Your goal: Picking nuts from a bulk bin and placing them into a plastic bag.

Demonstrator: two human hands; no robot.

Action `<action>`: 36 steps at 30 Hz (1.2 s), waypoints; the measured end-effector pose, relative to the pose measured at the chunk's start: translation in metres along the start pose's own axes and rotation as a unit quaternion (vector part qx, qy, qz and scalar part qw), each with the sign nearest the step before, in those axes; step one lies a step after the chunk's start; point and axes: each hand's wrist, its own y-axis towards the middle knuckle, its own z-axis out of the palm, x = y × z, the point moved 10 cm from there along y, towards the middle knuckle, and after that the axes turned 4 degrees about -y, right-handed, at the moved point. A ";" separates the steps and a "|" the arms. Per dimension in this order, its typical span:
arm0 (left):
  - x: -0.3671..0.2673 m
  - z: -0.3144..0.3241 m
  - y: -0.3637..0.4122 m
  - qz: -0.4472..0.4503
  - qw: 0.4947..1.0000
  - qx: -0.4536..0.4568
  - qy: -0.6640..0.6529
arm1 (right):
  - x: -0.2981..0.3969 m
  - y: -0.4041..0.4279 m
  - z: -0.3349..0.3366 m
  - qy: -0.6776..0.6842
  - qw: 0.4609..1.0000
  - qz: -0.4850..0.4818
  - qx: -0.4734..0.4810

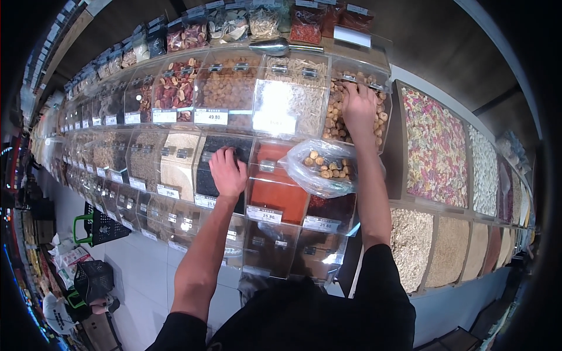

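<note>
My left hand (228,172) rests, fingers bent, on the clear lid of a bin of fine black seeds (221,142); nothing shows in its grasp. Farther off, my right hand (360,107) is on the upper-right clear bin of round tan dried pieces (336,116), its fingertips at the metal lid hinge (350,78). Whether the fingers grip the lid is hidden. Under my right forearm, a clear plastic bag (298,169) lies open across the lower bins. Several round tan dried pieces (331,170) sit inside it.
A metal scoop (270,46) lies behind the upper bins. Orange-red powder (279,193) fills the bin left of the bag. Open compartments hold dried petals (434,145) and flakes (410,245) at right. On the floor at left stand black baskets (94,281), near a person (59,313).
</note>
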 end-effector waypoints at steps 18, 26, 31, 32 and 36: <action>0.001 0.003 -0.001 -0.013 1.000 0.007 0.007 | 0.006 0.001 0.018 0.079 0.989 0.032 0.117; 0.003 0.003 -0.001 -0.012 1.000 0.010 0.005 | 0.007 0.003 0.028 0.071 0.975 0.055 0.203; 0.000 0.004 0.000 -0.010 1.000 0.011 0.006 | 0.007 -0.001 0.027 0.069 0.986 0.030 0.148; -0.001 0.004 0.001 -0.009 1.000 0.009 0.003 | 0.008 -0.002 0.026 0.047 0.989 0.015 0.138; 0.000 0.003 0.001 -0.014 1.000 0.008 -0.002 | 0.008 0.000 0.029 0.068 0.983 -0.002 0.173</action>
